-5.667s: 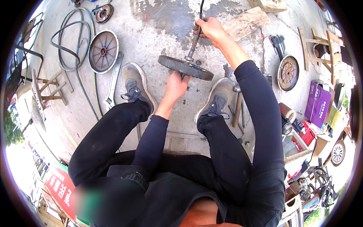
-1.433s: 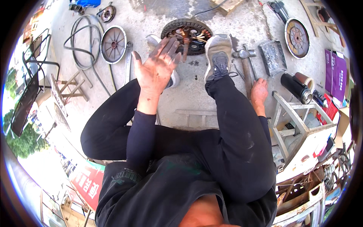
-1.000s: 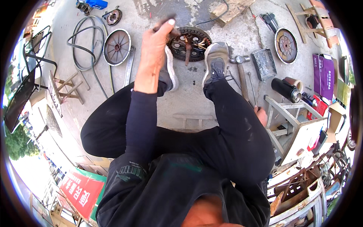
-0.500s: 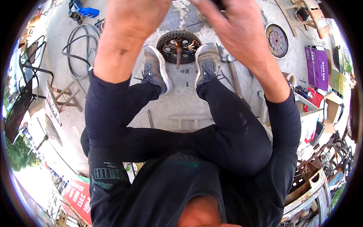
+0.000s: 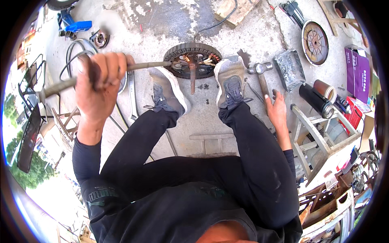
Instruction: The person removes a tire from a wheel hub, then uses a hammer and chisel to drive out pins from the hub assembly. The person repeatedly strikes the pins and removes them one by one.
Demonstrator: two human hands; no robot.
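Observation:
My left hand point(image 5: 101, 77) is closed around a long metal rod point(image 5: 152, 65), raised at the left. The rod's thin end reaches over to the left rim of a round, dark motor core point(image 5: 194, 50); whether it touches cannot be told. A rusty shaft point(image 5: 192, 81) and loose wires show at the core's middle, and it sits on the concrete between my shoes. Low on the right, my right hand point(image 5: 276, 111) is closed at the handle end of a hammer point(image 5: 263, 83), whose head lies by my right shoe. Its fingers are partly hidden.
A wrench point(image 5: 132, 95) lies left of my left shoe, near a coiled hose point(image 5: 75, 52). To the right are a grey metal tray point(image 5: 289, 69), a round cover point(image 5: 315, 42), a black flask point(image 5: 316, 99) and a wooden stool point(image 5: 324, 141). A wooden block point(image 5: 237, 12) lies farther off.
Both hands have come down and apart from the top of the view. The left now shows the rod in it; the right has dropped to the hammer handle. My legs have spread from their crossed-looking pose.

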